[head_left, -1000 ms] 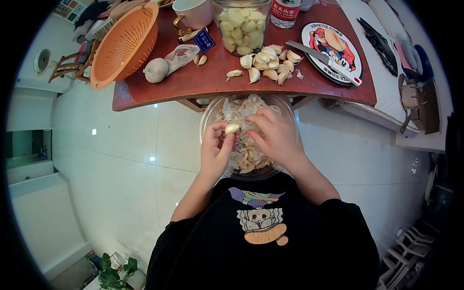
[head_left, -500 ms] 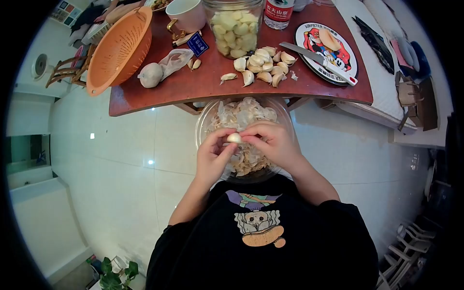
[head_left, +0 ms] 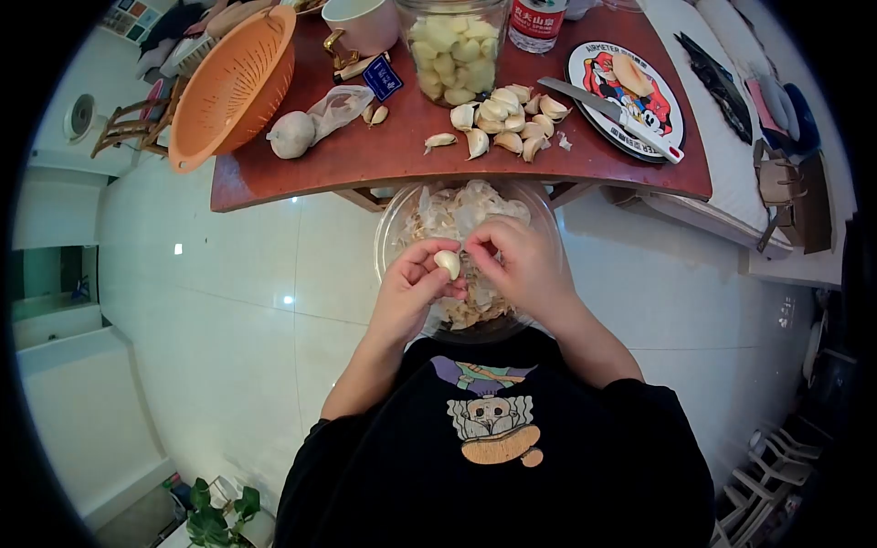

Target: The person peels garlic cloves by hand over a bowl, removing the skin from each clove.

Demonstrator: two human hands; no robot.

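My left hand (head_left: 409, 285) holds a pale garlic clove (head_left: 447, 264) between thumb and fingers. Just to its right is my right hand (head_left: 519, 267), its fingers pinched together and slightly apart from the clove; whatever is in that pinch is too small to make out. Beneath both hands sits a clear bowl (head_left: 382, 239) with papery garlic skins (head_left: 470, 208) in it. Unpeeled garlic cloves (head_left: 498, 117) lie in a pile on the red table (head_left: 365, 173) beyond. Behind them stands a glass jar (head_left: 454, 55) of peeled cloves.
A knife (head_left: 612, 117) rests across a cartoon plate (head_left: 671, 87) at the right. On the left are an orange colander (head_left: 233, 91), a garlic bulb (head_left: 292, 135) in a net bag and a white mug (head_left: 364, 26). A water bottle (head_left: 536, 23) stands beside the jar.
My right fingers have come away from the clove, up and to the right. The clove now sits in my left hand alone, turned more upright. The view has shifted slightly.
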